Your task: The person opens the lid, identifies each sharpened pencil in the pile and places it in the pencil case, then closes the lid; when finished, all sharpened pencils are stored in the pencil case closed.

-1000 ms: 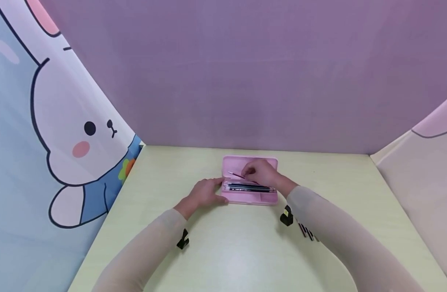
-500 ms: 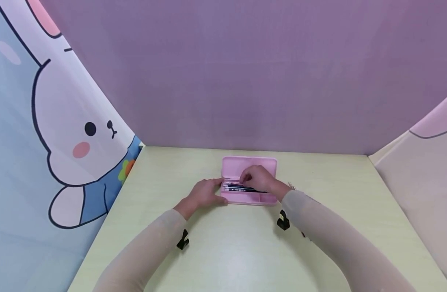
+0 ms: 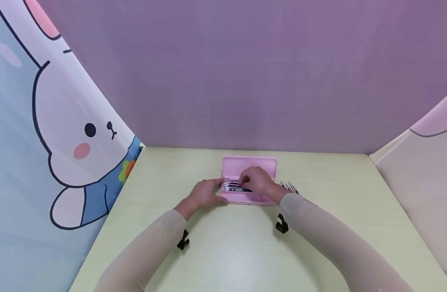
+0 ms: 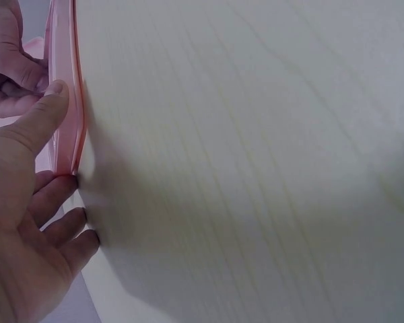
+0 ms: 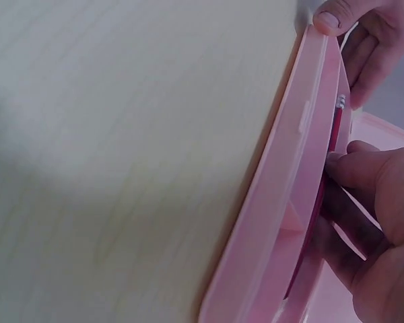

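Observation:
A pink pencil case (image 3: pixel 241 198) lies open on the table, its lid (image 3: pixel 233 166) leaning back. Several dark pencils (image 3: pixel 231 187) lie side by side in its long compartment. My left hand (image 3: pixel 206 193) grips the left end of the case, thumb against the front wall and fingers round the end. Inside the compartment, my right hand (image 3: pixel 257 180) pinches a pencil with thumb and fingertips low among the others. A dark red pencil (image 5: pixel 336 128) with a metal end shows by these fingers in the right wrist view; the hand hides the pencils' right ends.
Several loose pencils (image 3: pixel 290 187) lie on the table to the right, partly under the right forearm. A small compartment (image 3: pixel 265 198) fills the case's front right corner. A purple backdrop (image 3: pixel 245 81) rises behind the pale table (image 3: pixel 223 247).
My right hand has lowered a pencil from above the lid hinge into the compartment and shifted slightly left. The left hand keeps its place. More of the loose pencils shows beyond the right wrist.

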A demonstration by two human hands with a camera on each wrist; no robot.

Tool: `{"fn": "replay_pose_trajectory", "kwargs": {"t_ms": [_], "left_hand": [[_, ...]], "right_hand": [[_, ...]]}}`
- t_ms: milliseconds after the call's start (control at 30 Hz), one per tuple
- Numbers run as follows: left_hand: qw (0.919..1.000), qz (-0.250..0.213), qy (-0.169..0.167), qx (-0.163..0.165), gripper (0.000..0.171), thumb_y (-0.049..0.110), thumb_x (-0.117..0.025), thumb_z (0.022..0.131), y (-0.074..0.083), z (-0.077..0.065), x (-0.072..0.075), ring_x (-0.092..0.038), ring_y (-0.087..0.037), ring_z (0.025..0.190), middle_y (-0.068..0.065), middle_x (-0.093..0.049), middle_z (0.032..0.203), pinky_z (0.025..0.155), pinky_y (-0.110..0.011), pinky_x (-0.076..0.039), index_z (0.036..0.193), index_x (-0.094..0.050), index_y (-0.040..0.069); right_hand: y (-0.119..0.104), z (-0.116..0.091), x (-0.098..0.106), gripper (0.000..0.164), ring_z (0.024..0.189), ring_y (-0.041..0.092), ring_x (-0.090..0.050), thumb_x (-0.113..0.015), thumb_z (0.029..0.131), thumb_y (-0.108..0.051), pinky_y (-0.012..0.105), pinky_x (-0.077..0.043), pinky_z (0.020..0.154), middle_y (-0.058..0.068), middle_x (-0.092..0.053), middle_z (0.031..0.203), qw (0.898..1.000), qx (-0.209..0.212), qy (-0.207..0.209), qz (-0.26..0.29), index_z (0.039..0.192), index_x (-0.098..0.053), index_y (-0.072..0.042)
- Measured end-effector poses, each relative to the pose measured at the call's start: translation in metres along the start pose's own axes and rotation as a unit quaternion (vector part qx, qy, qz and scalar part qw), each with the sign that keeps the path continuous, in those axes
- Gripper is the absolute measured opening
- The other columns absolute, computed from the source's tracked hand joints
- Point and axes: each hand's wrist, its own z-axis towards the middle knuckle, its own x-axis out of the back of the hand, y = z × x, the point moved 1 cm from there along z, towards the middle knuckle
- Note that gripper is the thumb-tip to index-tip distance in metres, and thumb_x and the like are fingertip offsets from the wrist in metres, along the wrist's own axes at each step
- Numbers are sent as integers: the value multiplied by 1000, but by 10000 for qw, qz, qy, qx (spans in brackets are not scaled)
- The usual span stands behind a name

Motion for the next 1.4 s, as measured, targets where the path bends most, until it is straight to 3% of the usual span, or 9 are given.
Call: {"fn": "replay_pose_trajectory", "kwargs": {"t_ms": [233,400,533,767,967,1100,1267,1400], "left_hand": [[10000,6,-20,-16,93,49,-85,81,1,-2,1,-57,-34,134,-11,-60,147,113,-49,-45,157,-44,16],[10000,-19,-44,10,93,50,-85,81,0,-3,-1,-57,-34,134,-11,-60,147,114,-50,-44,157,-44,17],[10000,-55,-16,-5,92,50,-85,81,0,-1,-2,-57,-34,133,-10,-60,147,114,-49,-45,157,-45,17],[10000,6,-20,31,93,50,-85,80,-1,2,-2,-59,-31,131,-8,-60,147,113,-49,-45,157,-45,19],[10000,-21,28,15,92,49,-86,79,1,2,1,-61,-30,128,-7,-61,147,113,-49,-46,157,-45,20],[10000,16,50,38,92,49,-87,79,0,1,3,-61,-30,128,-6,-61,147,113,-49,-45,157,-45,20],[9999,62,62,126,94,50,-87,79,-2,1,3,-61,-30,128,-6,-61,147,113,-49,-46,157,-44,21],[9999,56,65,112,92,50,-86,80,-4,1,1,-62,-28,123,-6,-63,144,112,-48,-46,157,-45,22]], "right_hand": [[-3,-6,2,13,97,15,-68,-79,90,-9,40,-53,98,-5,-79,95,9998,68,-109,160,88,-81,-21],[-4,-14,9,12,96,15,-72,-79,89,-6,36,-58,95,-2,-79,98,9969,173,-443,620,96,-81,-15],[-1,-18,20,14,96,16,-74,-79,89,-5,34,-60,90,1,-79,100,9939,327,-640,836,101,-80,-11],[10,-28,45,20,98,17,-74,-79,90,-10,34,-61,88,4,-79,104,9908,440,-564,1151,110,-79,-6],[22,-51,80,30,103,23,-72,-76,93,-12,37,-61,88,9,-76,110,9896,120,-533,1331,121,-74,0],[37,-69,98,30,98,24,-71,-74,95,-13,35,-61,81,12,-76,111,9903,-199,-437,1303,122,-72,0],[60,-90,111,32,95,33,-71,-71,97,-13,44,-63,76,17,-73,110,9856,-645,-421,1507,125,-68,2],[78,-106,113,34,98,32,-71,-69,98,-13,44,-64,76,17,-70,109,9794,-1068,-375,1671,129,-64,3]]}}
